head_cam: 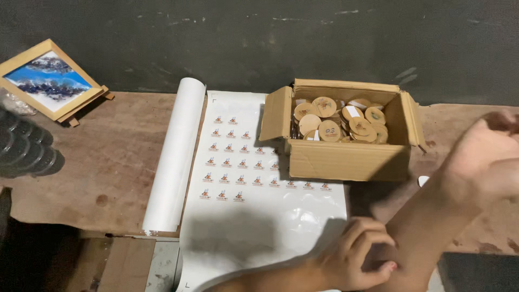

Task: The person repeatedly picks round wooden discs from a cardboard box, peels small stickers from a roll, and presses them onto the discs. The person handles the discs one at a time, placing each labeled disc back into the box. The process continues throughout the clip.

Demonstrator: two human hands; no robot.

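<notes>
Sticker sheet (243, 178): under cardboard box (346, 130) of wooden discs (330, 130); paper roll (175, 157) alongside.
L hand (354, 259): curled, gripping R forearm.
R hand (486, 157): blurred, grip can't tell.
Framed picture (48, 81): far left corner.

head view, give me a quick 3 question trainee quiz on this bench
1. True or false: the cardboard box is open and holds round wooden discs.
2. What lies under the box? A) sticker sheet B) towel C) metal tray
3. Which hand is blurred at the frame's right edge?

Key
1. True.
2. A: the white sticker sheet, partly unrolled.
3. The right hand; whether it holds anything cannot be told. The left hand is curled against the right forearm.
</notes>
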